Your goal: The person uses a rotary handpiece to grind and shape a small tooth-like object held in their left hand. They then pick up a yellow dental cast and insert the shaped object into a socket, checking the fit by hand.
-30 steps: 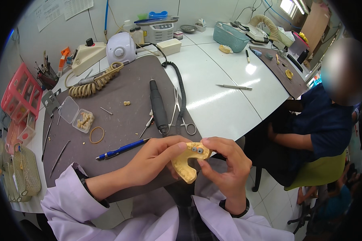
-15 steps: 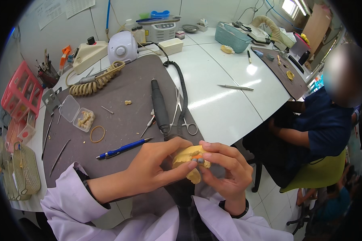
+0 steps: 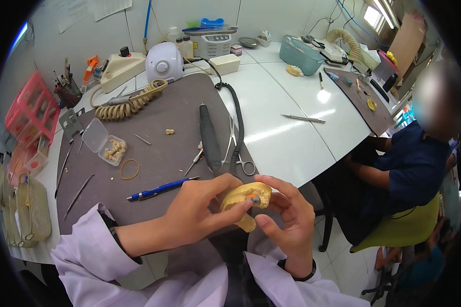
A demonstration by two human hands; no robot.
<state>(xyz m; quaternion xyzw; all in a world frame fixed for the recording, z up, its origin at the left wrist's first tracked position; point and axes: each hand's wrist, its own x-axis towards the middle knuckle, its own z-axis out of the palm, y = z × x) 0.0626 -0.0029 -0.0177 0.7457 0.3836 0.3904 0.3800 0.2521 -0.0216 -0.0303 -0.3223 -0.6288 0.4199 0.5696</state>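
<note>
A yellow dental plaster cast [image 3: 233, 198] is in my left hand [image 3: 192, 210], just past the edge of the grey mat. My left thumb presses beside a small grey-blue tooth piece [image 3: 256, 200] and an orange patch [image 3: 250, 195] on the cast. The other left fingers are behind the cast, mostly hidden. My right hand [image 3: 292, 217] is at the cast's right side with its fingers apart. Its index fingertip is close to the cast's upper edge; whether it touches, I cannot tell. The right thumb stands away from the cast.
On the grey mat [image 3: 164, 117] lie a blue pen [image 3: 159, 190], a black handpiece [image 3: 208, 138], scissor-handled forceps [image 3: 232, 143], a rubber band [image 3: 129, 169] and a clear box [image 3: 103, 142] of tooth pieces. A metal tool [image 3: 303, 118] rests on white tiles. A person [image 3: 410, 158] sits at right.
My right thumb and fingers have come off the front of the cast and spread apart. The cast has turned slightly in my left hand. The view has shifted a little.
</note>
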